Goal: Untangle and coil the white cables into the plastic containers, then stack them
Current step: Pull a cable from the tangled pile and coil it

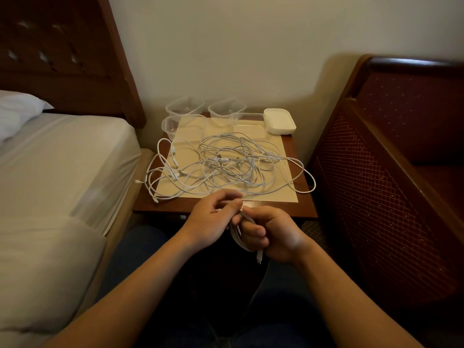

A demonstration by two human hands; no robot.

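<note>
**Coiling one cable at the table's near edge**

At nine o'clock I see a bed with a white pillow. On the small wooden table a tangle of white cables sprawls over a cream mat, some loops hanging past the table's edges. At twelve o'clock of the tangle stand clear plastic containers, with a stack of white lids at one o'clock. My left hand pinches a cable strand between thumb and fingers. Touching it, my right hand grips a small coil of cable, its plug dangling below. A dark red armchair fills three o'clock.
</note>
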